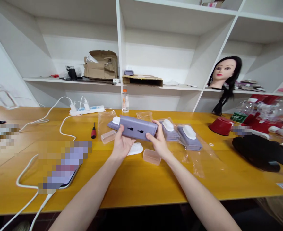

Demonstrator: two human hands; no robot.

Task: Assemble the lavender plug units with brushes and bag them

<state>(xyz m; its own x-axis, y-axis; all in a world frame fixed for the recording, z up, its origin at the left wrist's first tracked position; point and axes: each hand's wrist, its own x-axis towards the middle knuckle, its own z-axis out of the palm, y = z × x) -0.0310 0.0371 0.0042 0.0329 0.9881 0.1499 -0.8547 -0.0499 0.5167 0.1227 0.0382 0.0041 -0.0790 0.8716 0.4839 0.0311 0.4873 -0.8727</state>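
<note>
Both hands hold a purple-grey oblong case [136, 124] above the table, its face with two black marks turned toward me. My left hand [122, 146] grips the left end, thumb on the front. At the right end my right hand [160, 141] closes round the edge, thumb on the lower corner. Beneath the case lies a white oval bristled piece [135, 149], partly hidden by my left hand. A clear plastic box [152, 157] rests near my right wrist, and another clear box [108, 137] is left of my left hand. Behind the held case, a purple piece [112, 126] shows partly.
Two bagged purple cases [195, 144] with white oval pieces [189, 132] lie to the right. A red screwdriver [93, 132], a charging phone [66, 166] and a power strip [90, 110] are left. A bottle [125, 101] stands behind; a black bag-like item [254, 152] lies right.
</note>
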